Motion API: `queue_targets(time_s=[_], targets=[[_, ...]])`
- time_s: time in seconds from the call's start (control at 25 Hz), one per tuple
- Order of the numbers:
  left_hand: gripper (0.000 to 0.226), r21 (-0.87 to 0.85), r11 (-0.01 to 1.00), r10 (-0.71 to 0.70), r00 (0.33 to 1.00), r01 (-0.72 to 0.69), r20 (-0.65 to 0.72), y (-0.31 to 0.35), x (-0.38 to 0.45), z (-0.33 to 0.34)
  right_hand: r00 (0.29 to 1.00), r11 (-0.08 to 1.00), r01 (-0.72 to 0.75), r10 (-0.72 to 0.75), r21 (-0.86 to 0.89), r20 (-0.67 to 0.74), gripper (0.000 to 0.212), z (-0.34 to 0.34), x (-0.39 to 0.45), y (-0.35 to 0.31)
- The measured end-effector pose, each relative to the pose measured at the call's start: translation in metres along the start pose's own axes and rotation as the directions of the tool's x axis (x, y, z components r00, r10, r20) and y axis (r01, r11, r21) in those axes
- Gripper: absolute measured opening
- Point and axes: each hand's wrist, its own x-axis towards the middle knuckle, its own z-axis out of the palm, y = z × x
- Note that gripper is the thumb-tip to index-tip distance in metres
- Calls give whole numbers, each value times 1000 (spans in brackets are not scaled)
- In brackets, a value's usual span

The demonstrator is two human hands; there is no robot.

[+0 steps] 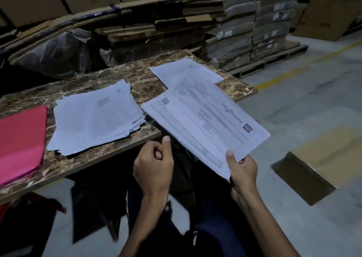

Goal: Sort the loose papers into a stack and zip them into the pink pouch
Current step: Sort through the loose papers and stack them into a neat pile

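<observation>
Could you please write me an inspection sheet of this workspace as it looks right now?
Surface: marble-pattern table, bare along its near edge.
Job's things: paper stack untidy on the table; pink pouch at its left end; single sheet at the far end; printed sheets held in the air.
Clutter: nothing seen on the table.
Grippers: right hand pinches the printed sheets; left hand curled, holding nothing.
Cables: nothing seen.
Surroundings: flattened cardboard, wrapped bundles on a pallet.

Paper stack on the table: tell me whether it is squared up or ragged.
Ragged. The paper stack lies flat on the marble table, but its sheets are fanned out, with staggered edges and corners showing along its right and near sides.
</observation>
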Motion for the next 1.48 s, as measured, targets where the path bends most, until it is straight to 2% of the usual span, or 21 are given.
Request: queue_targets(time_s=[0.12,0.2,0.28,0.32,0.36,0.44,0.56,0.64,0.72,0.8,0.92,1.0,1.12,1.28,1.4,1.48], targets=[[45,-19,992,-120,976,125,182,0,-11,10,1000,999,6,-5,48,-20,23,-1,-12,5],[49,-186,971,-87,949,149,304,4,-12,13,999,998,24,-23,63,-24,23,1,-21,9],[63,-347,920,-37,922,183,386,11,-12,12,999,995,35,-35,93,0,24,6,-28,10],[57,-396,893,-36,911,213,410,13,-10,12,999,994,41,-44,104,24,26,10,-31,9],[43,-433,868,-48,910,242,413,15,-6,12,997,992,47,-53,113,53,27,15,-33,8],[12,-456,848,-87,920,270,381,13,7,11,991,992,56,-69,116,116,29,25,-34,4],[17,-432,866,-107,938,251,330,8,32,-1,978,992,42,-66,120,199,34,35,-28,-3],[19,-441,847,-172,938,296,300,4,45,-14,979,991,36,-62,131,195,38,39,-19,-11],[18,-461,828,-223,942,318,249,-3,58,-26,980,994,21,-41,103,193,35,43,-10,-22],[17,-475,818,-258,944,326,203,-12,69,-37,965,998,5,-20,55,263,29,51,-7,-32],[12,-499,792,-300,936,351,182,-19,82,-46,903,983,137,-73,-122,423,16,61,-6,-40],[13,-531,777,-290,941,338,175,-18,88,-51,871,937,253,-112,-240,479,12,70,0,-46],[14,-559,769,-276,950,311,148,-14,98,-54,847,880,363,-175,-306,501,17,83,18,-58],[58,-439,851,-288,955,287,68,-19,120,-50,810,755,544,-359,-365,464,21,105,40,-74],[52,-339,898,-292,956,279,14,-18,141,-40,765,623,644,-531,-445,364,17,122,53,-87],[42,-288,902,-342,939,322,-22,-15,156,-27,736,595,670,-609,-444,295,14,134,61,-95]])
